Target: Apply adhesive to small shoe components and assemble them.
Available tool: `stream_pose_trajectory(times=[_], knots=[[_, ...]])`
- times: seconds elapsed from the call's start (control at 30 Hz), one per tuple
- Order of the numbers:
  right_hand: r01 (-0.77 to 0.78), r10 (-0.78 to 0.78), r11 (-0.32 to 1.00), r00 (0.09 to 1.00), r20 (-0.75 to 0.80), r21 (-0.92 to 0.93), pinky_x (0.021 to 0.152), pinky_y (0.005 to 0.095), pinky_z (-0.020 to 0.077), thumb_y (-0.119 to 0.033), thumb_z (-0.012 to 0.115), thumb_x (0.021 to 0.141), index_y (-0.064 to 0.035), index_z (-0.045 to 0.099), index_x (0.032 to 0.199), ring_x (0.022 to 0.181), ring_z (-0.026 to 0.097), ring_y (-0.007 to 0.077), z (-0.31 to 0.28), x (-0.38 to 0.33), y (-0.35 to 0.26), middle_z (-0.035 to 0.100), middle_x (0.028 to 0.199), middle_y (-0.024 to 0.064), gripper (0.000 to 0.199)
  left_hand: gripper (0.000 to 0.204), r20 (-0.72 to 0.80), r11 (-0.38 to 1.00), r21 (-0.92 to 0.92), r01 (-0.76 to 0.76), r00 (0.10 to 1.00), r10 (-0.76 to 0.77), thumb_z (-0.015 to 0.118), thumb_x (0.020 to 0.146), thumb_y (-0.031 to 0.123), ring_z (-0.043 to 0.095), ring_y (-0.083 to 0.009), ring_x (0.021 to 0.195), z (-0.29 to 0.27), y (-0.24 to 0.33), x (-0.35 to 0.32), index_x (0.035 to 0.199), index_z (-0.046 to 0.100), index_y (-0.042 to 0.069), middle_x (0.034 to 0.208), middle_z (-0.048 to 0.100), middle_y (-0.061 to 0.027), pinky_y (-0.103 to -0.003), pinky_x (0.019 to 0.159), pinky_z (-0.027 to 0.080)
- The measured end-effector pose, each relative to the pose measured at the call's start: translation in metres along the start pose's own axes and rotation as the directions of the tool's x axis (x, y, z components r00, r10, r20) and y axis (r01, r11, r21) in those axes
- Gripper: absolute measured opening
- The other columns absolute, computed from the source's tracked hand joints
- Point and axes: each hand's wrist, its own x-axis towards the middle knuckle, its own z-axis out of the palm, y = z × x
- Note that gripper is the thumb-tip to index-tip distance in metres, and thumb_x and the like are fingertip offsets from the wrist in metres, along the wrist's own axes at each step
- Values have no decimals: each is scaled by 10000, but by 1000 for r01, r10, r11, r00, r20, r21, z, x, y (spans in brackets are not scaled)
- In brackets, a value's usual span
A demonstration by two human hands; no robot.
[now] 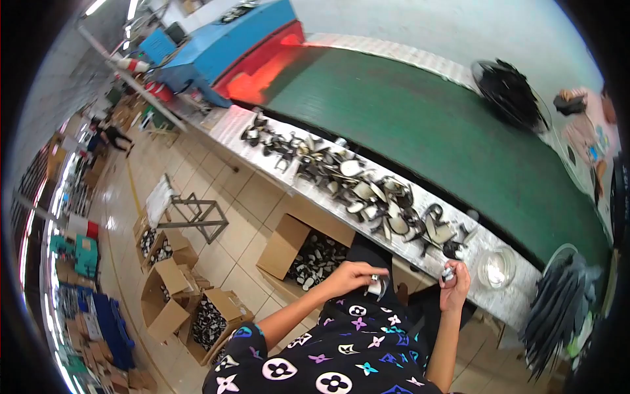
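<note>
A long metal surface (226,128) runs beside a green conveyor belt (420,125). A heap of dark and pale shoe strap pieces (354,184) lies along it, with a clear round bowl (497,268) just beyond the heap's right end.

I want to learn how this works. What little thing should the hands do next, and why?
Probably bring the two hands together. The left hand pinches a small black-and-white shoe piece and the right hand holds a small shiny item beside the steel ledge, with a gap between them. What the shiny item is cannot be told.
</note>
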Motion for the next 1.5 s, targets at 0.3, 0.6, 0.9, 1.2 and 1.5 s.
stream_pose_trajectory(times=[0.3, 0.6, 0.9, 1.2, 1.5], knots=[[-131, 138, 986, 988, -63, 98, 831, 330, 594, -64, 637, 926, 23, 609, 943, 914, 683, 213, 38, -58, -48, 666, 1072, 159, 93, 459, -239, 591, -806, 17, 905, -351, 687, 906, 133, 654, -144, 939, 41, 31, 18, 1321, 525, 23, 1115, 666, -63, -284, 757, 568], [180, -259, 828, 963, -77, -531, 639, 239, 525, -2, 652, 898, 46, 618, 954, 739, 641, 125, 83, -92, -72, 668, 978, 110, 82, 190, 101, 418, -878, 231, 945, -310, 602, 975, 151, 653, -241, 1066, 61, 62, 50, 1089, 514, 28, 1105, 660, -115, -413, 972, 534], [323, -441, 390, 888, 132, -862, 539, 225, 454, 31, 683, 832, 23, 640, 933, 626, 558, 90, 92, -88, -75, 680, 956, 99, 110, 290, 77, 521, -823, 226, 953, -292, 579, 985, 128, 629, -197, 1083, 71, 71, 53, 1234, 508, -1, 1203, 625, -109, -399, 966, 537], [416, -450, 281, 853, 264, -865, 568, 279, 547, 36, 694, 816, 39, 602, 931, 668, 649, 189, 101, -83, -72, 650, 934, 126, 147, 255, 14, 648, -735, 200, 960, -280, 591, 976, 128, 650, -175, 1024, 72, 72, 51, 1191, 534, 2, 1112, 657, -97, -393, 929, 556], [325, -358, 427, 918, 173, -844, 591, 234, 542, 16, 683, 852, 46, 608, 956, 686, 662, 153, 93, -80, -69, 657, 972, 131, 132, 235, 28, 647, -728, 227, 953, -303, 587, 980, 136, 658, -164, 997, 73, 74, 52, 1163, 541, -5, 1082, 664, -99, -368, 891, 575]])
